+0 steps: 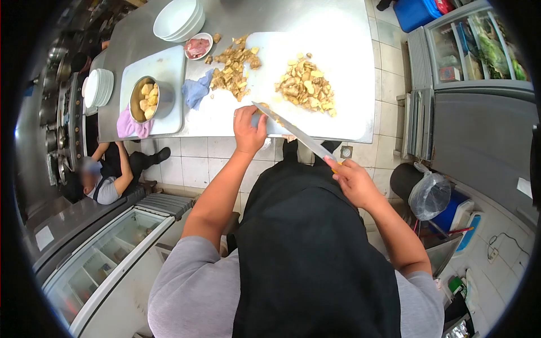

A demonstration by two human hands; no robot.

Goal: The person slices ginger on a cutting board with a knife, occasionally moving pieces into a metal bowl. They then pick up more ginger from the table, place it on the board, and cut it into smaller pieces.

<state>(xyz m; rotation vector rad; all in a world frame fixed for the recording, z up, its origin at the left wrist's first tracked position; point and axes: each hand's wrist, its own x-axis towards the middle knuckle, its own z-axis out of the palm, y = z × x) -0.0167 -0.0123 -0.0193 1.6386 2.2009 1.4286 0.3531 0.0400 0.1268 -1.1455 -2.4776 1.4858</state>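
My right hand (352, 181) is closed round the yellow handle of a long kitchen knife (298, 133), its blade slanting up and left across the near edge of the white cutting board (352, 62). Beside the blade tip, my left hand (249, 129) presses a small piece of ginger (263, 107) against the board's left corner; fingers partly hide it. A heap of sliced ginger (307, 84) lies on the board. Left of it is a pile of brown-skinned ginger scraps (232, 67).
A metal pot (164, 100) with peeled yellow chunks stands on another board (174, 65). Nearby are a blue cloth (197, 90), pink cloth (134, 125), a small dish of raw meat (198, 46), white bowls (180, 22) and stacked plates (100, 88). Another person (110, 174) is at left.
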